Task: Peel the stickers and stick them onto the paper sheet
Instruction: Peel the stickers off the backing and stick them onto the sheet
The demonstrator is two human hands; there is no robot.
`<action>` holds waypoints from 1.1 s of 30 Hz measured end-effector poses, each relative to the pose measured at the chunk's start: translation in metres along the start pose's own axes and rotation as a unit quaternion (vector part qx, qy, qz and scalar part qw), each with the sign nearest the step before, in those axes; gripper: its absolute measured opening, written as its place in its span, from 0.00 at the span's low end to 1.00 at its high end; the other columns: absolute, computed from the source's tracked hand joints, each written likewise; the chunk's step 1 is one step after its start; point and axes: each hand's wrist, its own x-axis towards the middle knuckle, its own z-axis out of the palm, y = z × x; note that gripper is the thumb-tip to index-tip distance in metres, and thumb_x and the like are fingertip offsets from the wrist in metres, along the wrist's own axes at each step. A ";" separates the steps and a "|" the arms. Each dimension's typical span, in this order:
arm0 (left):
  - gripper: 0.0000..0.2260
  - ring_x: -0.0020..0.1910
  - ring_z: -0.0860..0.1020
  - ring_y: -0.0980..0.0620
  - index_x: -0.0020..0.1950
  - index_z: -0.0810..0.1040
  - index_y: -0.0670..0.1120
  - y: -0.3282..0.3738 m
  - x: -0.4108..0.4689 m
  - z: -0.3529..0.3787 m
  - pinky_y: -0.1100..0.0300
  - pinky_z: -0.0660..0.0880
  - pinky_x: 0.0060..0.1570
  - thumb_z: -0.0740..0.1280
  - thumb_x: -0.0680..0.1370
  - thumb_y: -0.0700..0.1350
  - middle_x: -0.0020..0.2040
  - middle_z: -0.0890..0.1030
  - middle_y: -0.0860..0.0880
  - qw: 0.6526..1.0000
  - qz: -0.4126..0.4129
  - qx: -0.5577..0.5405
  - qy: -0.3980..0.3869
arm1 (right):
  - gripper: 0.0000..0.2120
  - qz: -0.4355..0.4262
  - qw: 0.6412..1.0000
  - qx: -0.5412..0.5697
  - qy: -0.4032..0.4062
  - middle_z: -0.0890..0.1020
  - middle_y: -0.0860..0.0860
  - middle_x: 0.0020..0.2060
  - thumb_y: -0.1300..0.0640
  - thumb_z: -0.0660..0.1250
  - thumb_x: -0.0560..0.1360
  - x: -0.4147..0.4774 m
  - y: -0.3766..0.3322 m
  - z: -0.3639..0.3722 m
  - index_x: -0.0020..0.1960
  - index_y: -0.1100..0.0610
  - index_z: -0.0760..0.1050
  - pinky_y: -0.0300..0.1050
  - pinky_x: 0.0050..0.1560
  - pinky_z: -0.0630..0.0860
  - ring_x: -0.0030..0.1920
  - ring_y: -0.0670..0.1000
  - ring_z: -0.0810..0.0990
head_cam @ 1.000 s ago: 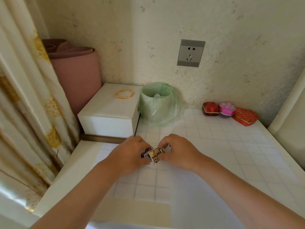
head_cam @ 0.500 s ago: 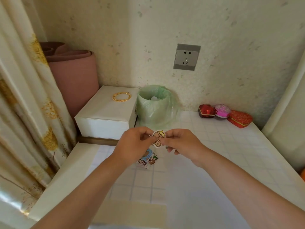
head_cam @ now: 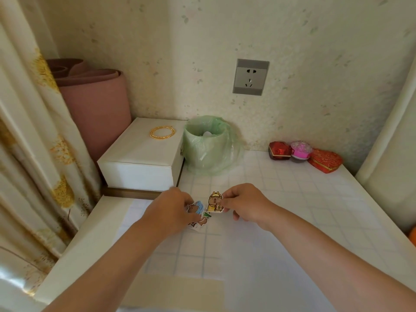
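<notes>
Closest, a beige card (head_cam: 175, 291) lies at the table's near edge, and beyond it the white paper sheet (head_cam: 236, 255) is spread flat over the gridded table (head_cam: 326, 199). Above the sheet's far end, the left hand (head_cam: 171, 210) curls round a small bunch of stickers (head_cam: 199, 211). The right hand (head_cam: 245, 203) pinches a single bear sticker (head_cam: 215, 202) by its edge, though whether the backing is off is hard to tell. Farther back stand a white box (head_cam: 139, 163) bearing a gold bangle (head_cam: 162, 132), a bin (head_cam: 206, 145) lined with a green bag, and three small gift boxes (head_cam: 279, 150). A socket (head_cam: 250, 77) sits on the wall.
</notes>
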 end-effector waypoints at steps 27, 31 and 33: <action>0.04 0.34 0.83 0.51 0.50 0.82 0.50 0.017 -0.007 -0.035 0.67 0.74 0.37 0.67 0.79 0.43 0.41 0.86 0.53 0.955 0.046 -0.289 -0.051 | 0.04 -0.116 0.989 0.093 0.002 0.87 0.51 0.40 0.60 0.70 0.76 -0.013 -0.028 0.000 0.47 0.56 0.85 0.32 0.26 0.67 0.30 0.50 0.77; 0.04 0.40 0.84 0.52 0.49 0.83 0.53 0.032 0.001 -0.030 0.61 0.75 0.42 0.68 0.78 0.50 0.41 0.86 0.54 0.963 0.053 -0.263 -0.022 | 0.05 -0.127 0.988 0.076 0.039 0.86 0.50 0.36 0.61 0.70 0.74 -0.011 -0.024 -0.011 0.44 0.55 0.85 0.37 0.29 0.71 0.26 0.45 0.75; 0.05 0.38 0.83 0.53 0.47 0.83 0.53 0.039 0.007 -0.026 0.61 0.74 0.37 0.69 0.78 0.52 0.39 0.85 0.52 0.965 0.064 -0.255 0.020 | 0.05 -0.129 0.987 0.084 0.052 0.86 0.51 0.35 0.62 0.70 0.74 -0.012 -0.022 -0.015 0.44 0.56 0.85 0.38 0.29 0.71 0.25 0.45 0.73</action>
